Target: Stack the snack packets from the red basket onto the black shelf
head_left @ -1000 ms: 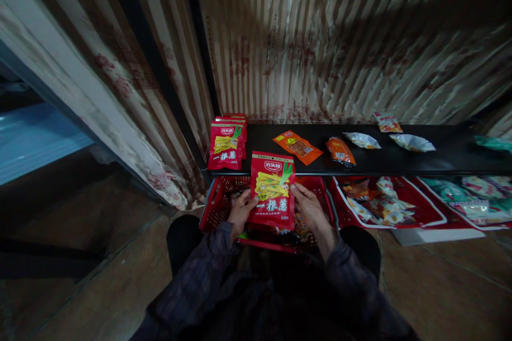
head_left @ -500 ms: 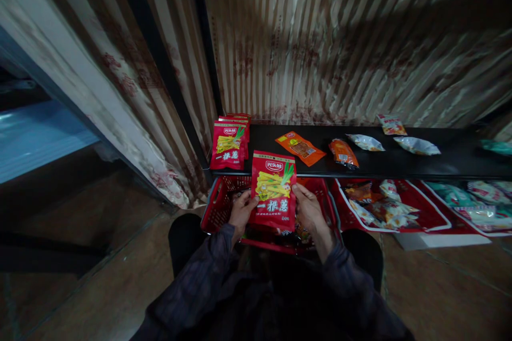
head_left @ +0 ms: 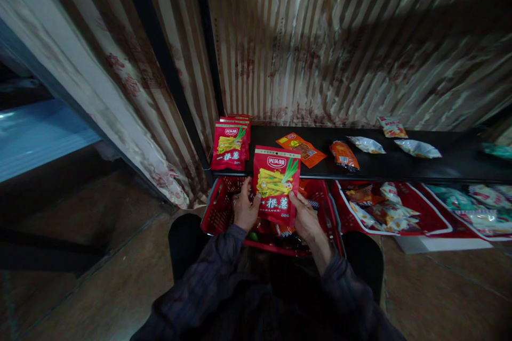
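Observation:
A red snack packet (head_left: 277,184) with a yellow and green picture is held upright above a red basket (head_left: 212,213). My right hand (head_left: 308,218) grips its lower right side, thumb in front. At its lower left is my left hand (head_left: 245,209), fingers apart, the thumb close to the packet's edge; whether it touches is hard to tell. Similar red packets (head_left: 230,146) stand stacked at the left end of the black shelf (head_left: 400,166). More packets lie in the basket, partly hidden by the hands.
On the shelf lie a flat orange packet (head_left: 302,150), a plump orange one (head_left: 344,155) and white packets (head_left: 367,144). Two more filled red baskets (head_left: 430,216) sit to the right. A dark post (head_left: 164,58) rises at the left, before a striped curtain (head_left: 280,48).
My left hand has loosened from the packet and its fingers have spread. The packet has shifted slightly up and right, tilting a little, with my right hand still on it.

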Available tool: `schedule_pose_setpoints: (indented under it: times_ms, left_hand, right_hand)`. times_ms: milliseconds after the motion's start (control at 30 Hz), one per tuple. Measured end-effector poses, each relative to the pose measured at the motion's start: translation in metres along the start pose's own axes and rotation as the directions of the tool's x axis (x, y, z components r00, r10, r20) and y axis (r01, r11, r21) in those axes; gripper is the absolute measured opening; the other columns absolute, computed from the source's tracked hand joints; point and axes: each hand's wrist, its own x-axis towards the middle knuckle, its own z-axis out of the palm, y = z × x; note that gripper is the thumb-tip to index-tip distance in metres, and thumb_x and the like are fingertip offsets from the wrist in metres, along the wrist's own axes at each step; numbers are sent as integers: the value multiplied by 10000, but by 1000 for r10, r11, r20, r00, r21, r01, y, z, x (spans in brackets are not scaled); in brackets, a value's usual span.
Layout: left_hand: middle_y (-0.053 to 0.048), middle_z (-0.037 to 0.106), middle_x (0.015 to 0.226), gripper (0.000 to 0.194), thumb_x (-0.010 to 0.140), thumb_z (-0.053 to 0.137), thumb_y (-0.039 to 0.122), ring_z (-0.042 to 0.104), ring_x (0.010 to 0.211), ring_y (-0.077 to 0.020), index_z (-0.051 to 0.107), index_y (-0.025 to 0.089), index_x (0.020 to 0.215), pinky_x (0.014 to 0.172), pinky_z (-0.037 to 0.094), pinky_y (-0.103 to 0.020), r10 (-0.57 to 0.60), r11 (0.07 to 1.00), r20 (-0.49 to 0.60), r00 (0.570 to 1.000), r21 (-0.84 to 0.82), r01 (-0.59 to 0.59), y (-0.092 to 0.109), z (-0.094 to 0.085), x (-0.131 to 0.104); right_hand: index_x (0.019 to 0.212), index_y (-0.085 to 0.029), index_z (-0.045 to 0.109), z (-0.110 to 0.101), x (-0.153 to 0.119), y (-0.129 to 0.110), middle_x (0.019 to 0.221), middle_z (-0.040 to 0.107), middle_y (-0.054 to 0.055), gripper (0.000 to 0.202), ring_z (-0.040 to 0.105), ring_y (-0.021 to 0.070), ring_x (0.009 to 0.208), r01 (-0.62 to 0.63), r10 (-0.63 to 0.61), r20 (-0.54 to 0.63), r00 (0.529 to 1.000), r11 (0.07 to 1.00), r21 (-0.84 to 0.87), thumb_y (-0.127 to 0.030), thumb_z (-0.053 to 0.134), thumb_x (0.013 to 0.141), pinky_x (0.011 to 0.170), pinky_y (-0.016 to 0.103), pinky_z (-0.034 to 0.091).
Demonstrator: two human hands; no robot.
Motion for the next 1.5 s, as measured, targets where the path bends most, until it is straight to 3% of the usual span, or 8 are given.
schedule_pose_setpoints:
  times_ms: [167, 400, 667, 833, 1000, 1133, 1300, 1500]
  left_hand:
    - [-86, 591, 1210, 359, 737, 664, 212, 490, 1217, -269, 712, 260, 1090, 1117, 307, -391, 270, 910, 13, 963, 323, -260, 15, 8, -9]
    - [-93, 648, 1213, 351, 768, 706, 370, 560, 1178, -263, 710, 219, 1084, 1064, 381, -361, 8, 999, 170, 985, 36, -15, 16, 18, -11]
    - [-76, 616, 1328, 491, 727, 765, 405, 500, 1297, -259, 662, 221, 1170, 1103, 357, -350, -144, 942, 248, 958, -263, 210, 14, 18, -22]
    - [-112, 671, 1239, 477, 704, 773, 475, 554, 1240, -291, 700, 175, 1068, 1096, 383, -401, -210, 907, 174, 962, -333, 258, 7, 17, -18]
    - [-128, 731, 1086, 443, 727, 759, 449, 622, 1152, -294, 696, 141, 1038, 1049, 449, -437, -309, 814, 139, 941, -474, 337, 9, 10, -10]
    - [-133, 729, 1095, 477, 736, 755, 404, 661, 1083, -306, 658, 124, 1110, 978, 513, -461, -372, 748, 155, 915, -534, 395, 14, 3, -8]
    - [-130, 720, 1127, 543, 742, 743, 440, 664, 1075, -325, 625, 134, 1175, 950, 532, -486, -393, 715, 185, 901, -554, 425, 16, -1, -6]
    - [-132, 721, 1122, 550, 735, 743, 474, 669, 1064, -325, 636, 134, 1154, 957, 526, -493, -396, 726, 211, 894, -525, 445, 13, -2, -4]
  right_hand:
    - [1054, -260, 681, 7, -6, 1, 997, 759, 29, 424, 705, 239, 944, 118, -118, 5, 993, 984, -131, -531, 715, 730, 794, 363, 579]
    - [1177, -251, 673, 13, -15, 11, 1138, 719, 47, 479, 643, 262, 1092, 263, -264, 51, 963, 882, -391, -552, 618, 809, 981, 430, 498]
    - [1372, -265, 523, 19, -29, 25, 1437, 515, 81, 527, 433, 278, 1351, 579, -504, 385, 773, 312, -753, -351, 573, 854, 1131, 524, 313]
    - [1379, -243, 518, 19, -33, 24, 1470, 473, 110, 528, 434, 301, 1349, 615, -459, 490, 741, 170, -770, -348, 567, 864, 1098, 536, 360]
    - [1264, -272, 618, 11, -25, 7, 1304, 630, 86, 380, 565, 257, 1219, 609, -496, 439, 749, 254, -752, -383, 506, 918, 1069, 477, 406]
    - [1210, -219, 646, -3, -9, 1, 1284, 638, 110, 436, 550, 275, 1225, 519, -590, 226, 775, 389, -761, -471, 555, 867, 1080, 484, 382]
    - [1003, -215, 720, -11, -2, 5, 944, 756, 64, 500, 680, 244, 823, 245, -248, 74, 966, 787, -567, -633, 632, 744, 754, 375, 545]
    - [743, -203, 722, -9, -9, 8, 665, 723, 1, 448, 607, 181, 540, 89, -80, 40, 996, 920, -382, -638, 735, 636, 548, 294, 489]
